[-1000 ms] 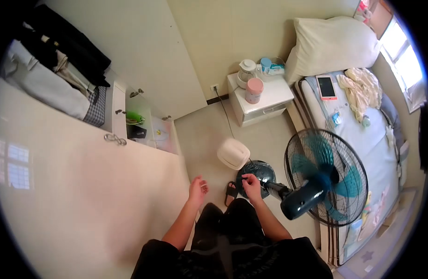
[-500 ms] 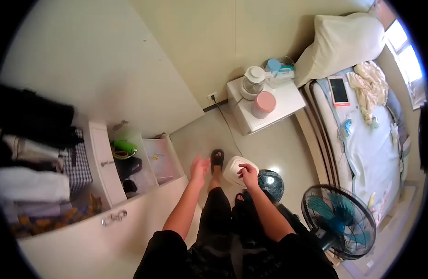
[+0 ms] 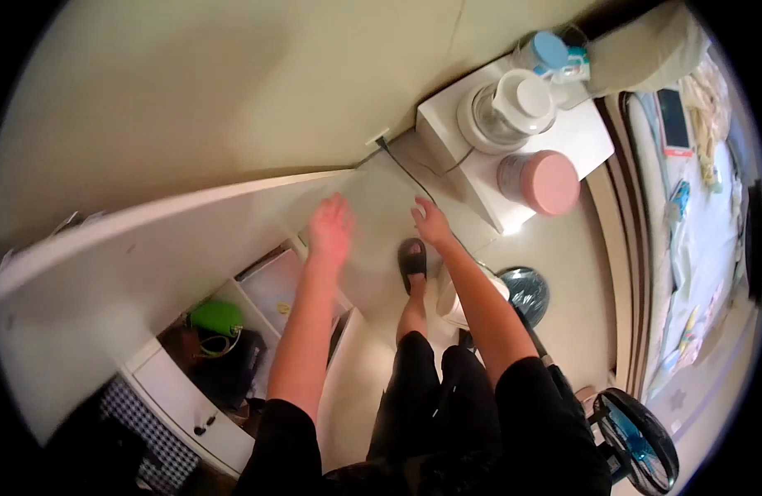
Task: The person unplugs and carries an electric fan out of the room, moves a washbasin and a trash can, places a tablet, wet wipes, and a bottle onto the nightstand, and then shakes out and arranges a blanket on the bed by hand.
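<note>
My left hand is stretched forward with its fingers apart and nothing in it, slightly blurred, near the inner side of the white cabinet door. To its right, my right hand reaches over the floor, fingers spread and holding nothing. The nearest thing to it is a black power cord running down from the wall outlet. Beyond it a white bedside cabinet carries a white kettle and a pink-lidded jar.
Open compartments at the lower left hold a green item and a dark bag. A white bin and a plastic-wrapped round object stand by my legs. A fan and a bed are at the right.
The view has moved closer to the bedside cabinet and wall. Both hands have reached farther forward, and the cabinet door now appears nearly edge-on.
</note>
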Demonstrator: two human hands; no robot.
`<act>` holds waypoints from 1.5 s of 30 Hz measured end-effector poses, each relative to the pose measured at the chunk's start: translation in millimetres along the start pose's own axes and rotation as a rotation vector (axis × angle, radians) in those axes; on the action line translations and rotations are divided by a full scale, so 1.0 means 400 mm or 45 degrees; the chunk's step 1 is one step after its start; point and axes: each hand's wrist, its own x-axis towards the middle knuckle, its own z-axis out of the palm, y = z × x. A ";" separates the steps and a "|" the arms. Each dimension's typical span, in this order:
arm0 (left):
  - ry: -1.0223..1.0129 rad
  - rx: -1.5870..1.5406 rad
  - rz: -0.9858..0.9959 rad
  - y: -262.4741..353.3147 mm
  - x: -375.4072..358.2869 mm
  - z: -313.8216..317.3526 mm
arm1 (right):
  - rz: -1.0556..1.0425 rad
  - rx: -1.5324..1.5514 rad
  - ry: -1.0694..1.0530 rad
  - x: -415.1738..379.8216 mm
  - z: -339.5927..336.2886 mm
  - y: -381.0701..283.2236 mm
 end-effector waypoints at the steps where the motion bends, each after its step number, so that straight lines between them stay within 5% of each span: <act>1: -0.003 -0.045 0.015 0.002 0.034 -0.003 | -0.071 -0.128 0.010 0.050 0.026 0.021; 4: -0.054 -0.125 -0.019 0.091 0.045 0.037 | -0.211 -0.273 0.040 0.183 0.075 -0.032; 12: -0.221 -0.176 -0.090 0.114 0.058 0.018 | -0.066 -0.098 0.048 0.389 0.189 0.021; 19: -0.233 -0.220 -0.149 0.116 0.059 0.035 | 0.043 0.020 0.141 0.437 0.164 0.020; 28: -0.276 -0.237 -0.165 0.127 0.061 0.034 | 0.268 -0.340 0.300 0.428 0.199 0.073; 33: -0.226 -0.213 -0.117 0.109 0.068 0.022 | -0.001 -0.244 0.319 0.147 0.121 0.293; 38: -0.118 0.048 0.021 0.066 0.032 0.058 | 0.152 -0.049 0.439 -0.142 -0.010 0.197; 45: -0.542 1.006 -0.294 -0.243 -0.207 0.089 | 0.101 0.053 0.815 -0.543 -0.296 -0.024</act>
